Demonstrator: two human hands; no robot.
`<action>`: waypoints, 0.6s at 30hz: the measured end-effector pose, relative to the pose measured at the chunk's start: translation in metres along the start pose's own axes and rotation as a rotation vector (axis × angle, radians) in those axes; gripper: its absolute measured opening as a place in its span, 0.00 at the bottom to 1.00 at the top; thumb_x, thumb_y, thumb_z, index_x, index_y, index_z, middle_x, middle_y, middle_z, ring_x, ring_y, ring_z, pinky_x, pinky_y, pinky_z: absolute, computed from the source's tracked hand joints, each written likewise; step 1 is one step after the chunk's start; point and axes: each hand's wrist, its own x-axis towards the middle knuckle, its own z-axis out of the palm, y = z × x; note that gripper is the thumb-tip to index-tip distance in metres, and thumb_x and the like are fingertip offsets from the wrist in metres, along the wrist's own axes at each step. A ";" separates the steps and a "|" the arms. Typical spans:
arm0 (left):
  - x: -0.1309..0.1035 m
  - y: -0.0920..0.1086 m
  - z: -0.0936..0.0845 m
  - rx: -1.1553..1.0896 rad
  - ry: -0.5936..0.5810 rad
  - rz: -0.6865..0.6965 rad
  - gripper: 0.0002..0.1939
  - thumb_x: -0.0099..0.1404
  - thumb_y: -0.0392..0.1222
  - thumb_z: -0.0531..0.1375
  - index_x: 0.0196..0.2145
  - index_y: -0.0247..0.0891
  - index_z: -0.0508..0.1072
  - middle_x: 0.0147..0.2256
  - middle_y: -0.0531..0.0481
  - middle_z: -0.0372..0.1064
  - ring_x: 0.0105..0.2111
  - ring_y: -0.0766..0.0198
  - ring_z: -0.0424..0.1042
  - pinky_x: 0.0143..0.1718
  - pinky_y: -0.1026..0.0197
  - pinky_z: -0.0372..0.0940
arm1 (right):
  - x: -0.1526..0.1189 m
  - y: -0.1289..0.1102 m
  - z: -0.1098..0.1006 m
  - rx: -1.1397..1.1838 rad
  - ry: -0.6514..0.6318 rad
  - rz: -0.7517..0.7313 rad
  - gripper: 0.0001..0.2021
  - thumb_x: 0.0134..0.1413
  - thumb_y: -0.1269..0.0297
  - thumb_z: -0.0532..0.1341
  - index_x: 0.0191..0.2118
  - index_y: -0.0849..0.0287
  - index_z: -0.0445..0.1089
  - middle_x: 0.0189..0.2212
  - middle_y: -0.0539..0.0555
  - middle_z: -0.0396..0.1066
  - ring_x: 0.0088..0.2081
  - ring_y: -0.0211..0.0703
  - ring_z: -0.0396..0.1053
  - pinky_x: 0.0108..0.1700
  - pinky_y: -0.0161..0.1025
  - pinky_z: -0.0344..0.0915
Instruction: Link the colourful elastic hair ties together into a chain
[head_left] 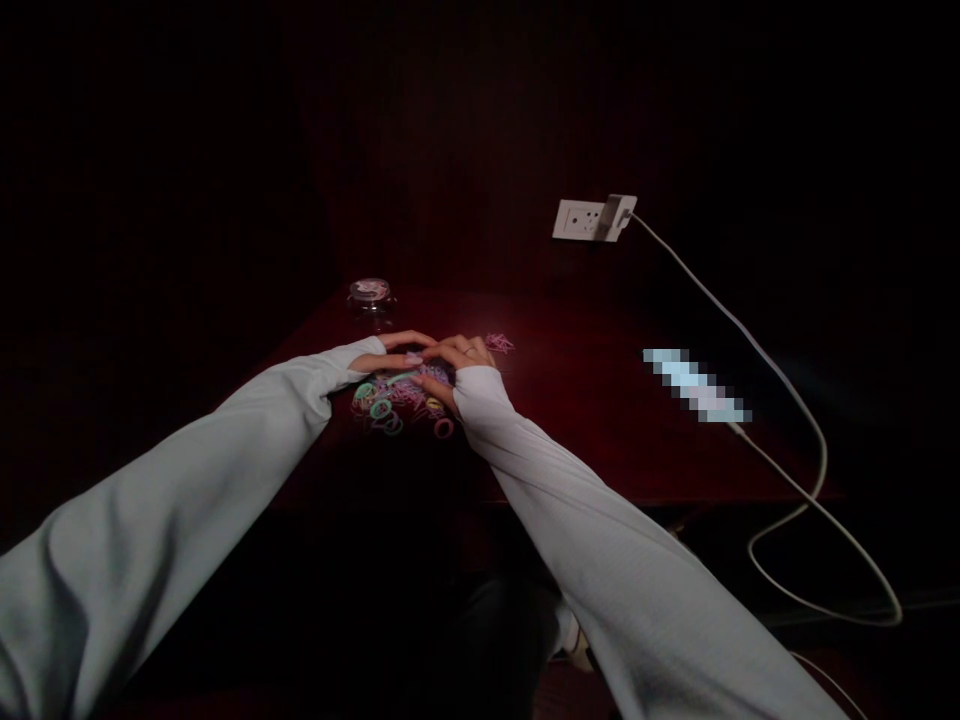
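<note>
A loose pile of small coloured bands (397, 400), purple, pink, green and yellow, lies on the dark red table (592, 430). My left hand (397, 352) rests at the pile's far left side, fingers stretched out toward the right. From the right, my right hand (457, 360) reaches over the pile, its fingers spread and meeting the left fingertips. Nothing held shows in either hand, though the bands beneath them are partly hidden. Just beyond my right hand lies a small separate heap of pink bands (500, 343).
A clear round container (370, 292) stands at the back left of the table. On the right lies a pixelated bright device (696, 385) with a white cable (739, 325) running to a plug in the wall socket (581, 220). The cable loops over the table's right edge.
</note>
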 end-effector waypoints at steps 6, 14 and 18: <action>-0.008 -0.009 -0.008 -0.031 -0.151 0.031 0.32 0.62 0.60 0.65 0.59 0.44 0.77 0.64 0.39 0.71 0.66 0.42 0.67 0.70 0.43 0.56 | -0.008 -0.005 -0.002 0.024 -0.038 -0.103 0.08 0.63 0.57 0.69 0.47 0.45 0.82 0.49 0.52 0.76 0.53 0.51 0.62 0.59 0.49 0.60; -0.004 -0.005 -0.019 0.107 -0.267 0.070 0.29 0.60 0.56 0.67 0.58 0.48 0.79 0.64 0.41 0.71 0.68 0.40 0.64 0.71 0.40 0.53 | -0.009 -0.002 0.004 -0.012 -0.053 -0.114 0.05 0.64 0.60 0.68 0.38 0.47 0.84 0.49 0.53 0.77 0.53 0.51 0.61 0.59 0.50 0.60; -0.003 -0.010 -0.016 0.170 -0.244 0.095 0.28 0.62 0.59 0.65 0.58 0.49 0.79 0.64 0.42 0.71 0.67 0.43 0.65 0.71 0.41 0.52 | -0.006 0.004 0.011 -0.043 -0.089 -0.134 0.04 0.61 0.59 0.70 0.40 0.47 0.84 0.49 0.53 0.76 0.54 0.52 0.61 0.58 0.50 0.60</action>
